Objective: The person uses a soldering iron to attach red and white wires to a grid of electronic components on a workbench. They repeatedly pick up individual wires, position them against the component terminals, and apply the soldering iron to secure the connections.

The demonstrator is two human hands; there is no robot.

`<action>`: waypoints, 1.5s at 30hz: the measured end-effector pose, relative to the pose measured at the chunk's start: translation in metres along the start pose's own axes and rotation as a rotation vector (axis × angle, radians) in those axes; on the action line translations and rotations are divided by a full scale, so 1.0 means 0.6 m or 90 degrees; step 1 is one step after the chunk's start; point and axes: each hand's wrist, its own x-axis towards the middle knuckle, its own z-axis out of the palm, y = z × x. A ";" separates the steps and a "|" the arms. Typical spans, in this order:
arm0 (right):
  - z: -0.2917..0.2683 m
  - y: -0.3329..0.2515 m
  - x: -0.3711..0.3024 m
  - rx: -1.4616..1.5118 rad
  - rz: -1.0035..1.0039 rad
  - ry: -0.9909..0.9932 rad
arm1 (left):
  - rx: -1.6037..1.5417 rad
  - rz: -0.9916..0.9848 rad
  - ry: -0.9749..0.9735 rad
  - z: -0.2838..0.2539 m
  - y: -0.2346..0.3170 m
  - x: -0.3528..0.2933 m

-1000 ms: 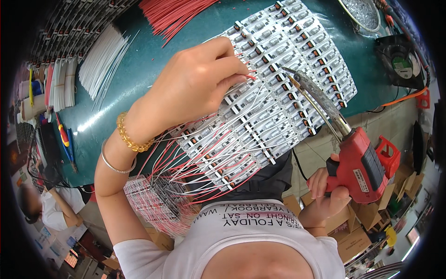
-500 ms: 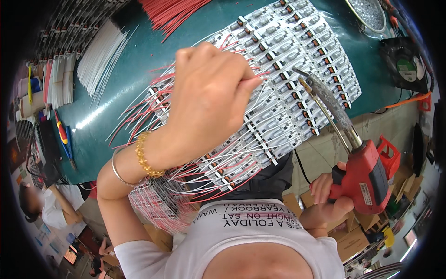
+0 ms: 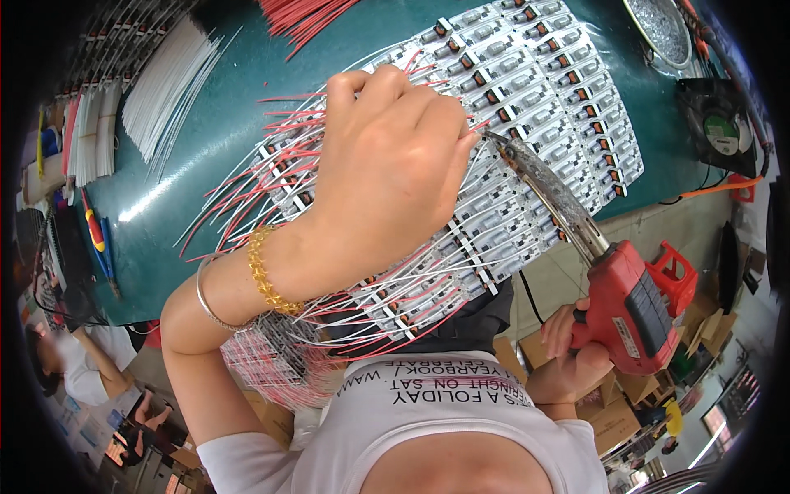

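My left hand (image 3: 391, 165) is closed in a pinch over the board panel, with the end of a red wire (image 3: 479, 127) sticking out by its thumb and fingertip. Beneath it lies the panel of small white circuit boards (image 3: 527, 99), its left part covered in red and white wires (image 3: 247, 177). My right hand (image 3: 576, 346) is wrapped round the handle of a red soldering gun (image 3: 632, 309). The gun's dark metal tip (image 3: 494, 138) points up and left, meeting or nearly meeting the wire end; actual contact is hard to make out.
Bundles of white wires (image 3: 169, 95) and red wires (image 3: 304, 18) lie on the green table (image 3: 156, 239). A screwdriver (image 3: 93, 226) is at left. At right are a round metal dish (image 3: 665, 37) and a black fan (image 3: 716, 128). Another person (image 3: 95, 362) sits at lower left.
The soldering gun has moved left, bringing its tip from a gap away to right beside the red wire's end. My left hand has shifted slightly right, still pinching.
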 end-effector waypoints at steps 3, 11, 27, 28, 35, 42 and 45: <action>0.008 -0.003 -0.001 -0.023 -0.008 0.013 | 0.011 0.016 0.014 0.005 0.002 -0.002; 0.024 -0.012 -0.004 -0.012 -0.045 0.076 | 0.012 0.031 0.022 0.004 -0.001 -0.002; -0.003 -0.005 -0.016 0.015 -0.049 0.036 | -0.048 -0.009 -0.002 0.008 0.014 -0.006; -0.003 -0.004 -0.017 0.019 -0.043 0.030 | -0.040 -0.004 -0.001 0.008 0.014 -0.006; -0.006 -0.001 -0.017 -0.058 -0.062 0.003 | -0.013 0.012 0.002 0.013 0.014 -0.008; -0.004 -0.004 -0.021 -0.019 -0.058 0.003 | 0.000 0.030 0.017 0.017 0.014 -0.010; -0.005 -0.007 -0.023 -0.027 -0.030 0.023 | 0.003 0.025 0.014 0.013 0.013 -0.011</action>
